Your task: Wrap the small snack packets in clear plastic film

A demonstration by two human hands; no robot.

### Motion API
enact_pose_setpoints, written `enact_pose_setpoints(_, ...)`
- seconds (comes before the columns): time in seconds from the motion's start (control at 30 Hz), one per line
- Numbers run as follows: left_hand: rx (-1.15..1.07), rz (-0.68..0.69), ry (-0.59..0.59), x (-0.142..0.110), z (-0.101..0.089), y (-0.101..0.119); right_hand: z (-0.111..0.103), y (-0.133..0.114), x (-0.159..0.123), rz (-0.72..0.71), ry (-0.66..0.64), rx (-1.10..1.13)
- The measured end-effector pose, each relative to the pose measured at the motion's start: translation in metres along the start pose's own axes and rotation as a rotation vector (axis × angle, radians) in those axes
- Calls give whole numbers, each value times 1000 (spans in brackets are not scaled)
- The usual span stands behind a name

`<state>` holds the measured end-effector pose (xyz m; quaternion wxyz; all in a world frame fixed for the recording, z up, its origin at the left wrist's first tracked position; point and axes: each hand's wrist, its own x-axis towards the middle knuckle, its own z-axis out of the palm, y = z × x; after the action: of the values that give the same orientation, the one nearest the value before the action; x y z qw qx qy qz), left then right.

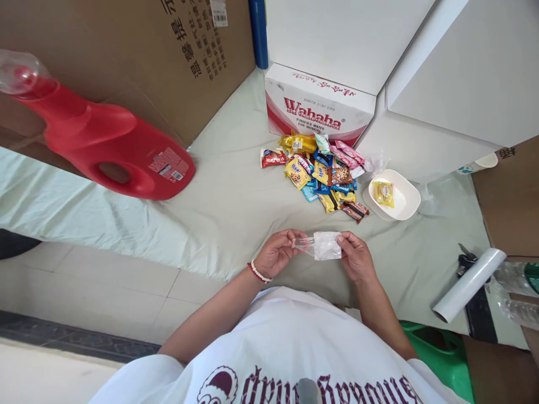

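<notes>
Between my two hands is a small clear plastic bag (327, 246), stretched sideways just above the cloth near my body. My left hand (278, 251) pinches its narrow, twisted left end. At the bag's right edge, my right hand (356, 255) grips it between thumb and fingers. Beyond the hands lies a pile of wrapped snacks (322, 171) in yellow, blue, red, pink and brown packets. To the right of the pile stands a white bowl (407, 203) with one yellow wrapped snack (384, 193) in it.
A white and red Wahaba carton (315, 109) stands behind the snacks, against white boxes (345, 39). A red detergent bottle (113, 146) and a large brown carton (126, 56) are at left. On the right lie a white roll (469, 285), keys and clear bottles (517, 278).
</notes>
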<state>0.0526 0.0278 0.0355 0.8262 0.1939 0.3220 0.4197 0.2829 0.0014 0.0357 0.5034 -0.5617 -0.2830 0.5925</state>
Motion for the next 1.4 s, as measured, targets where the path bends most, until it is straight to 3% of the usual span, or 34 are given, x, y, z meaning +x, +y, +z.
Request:
enact_pose_setpoints(0.13,-38,-1,93,2,-3,0,3,-3,-1,-56,-74,-48)
enact_pose_setpoints(0.27,-56,-44,142,4,-3,4,11,-11,-1,-208,-213,-288)
enact_pose_setpoints(0.4,189,-115,102,1,-1,7,21,-17,2,-300,-269,-452)
enact_pose_setpoints(0.5,380,-96,87,1,0,3,27,-19,5,-353,-231,-513)
enact_pose_setpoints(0.6,537,45,181,3,0,-4,29,-17,3,-425,-32,-595)
enact_pose_setpoints(0.67,641,136,233,4,1,-8,30,-14,1,-395,65,-623)
enact_pose_setpoints(0.87,819,273,240,1,4,-15,42,0,1,-245,-17,-558)
enact_pose_setpoints(0.93,719,283,300,3,2,-17,44,4,0,-223,-29,-451)
enact_pose_setpoints(1.07,307,192,439,10,-6,-18,42,16,-10,-236,28,-363)
enact_pose_setpoints(1.2,137,166,450,14,-11,-13,35,35,-25,-246,59,-392)
enact_pose_setpoints(1.3,-37,134,451,17,-12,-8,27,45,-35,-130,-64,-465)
enact_pose_setpoints(1.4,-70,160,481,21,-11,-6,21,43,-38,-103,-185,-567)
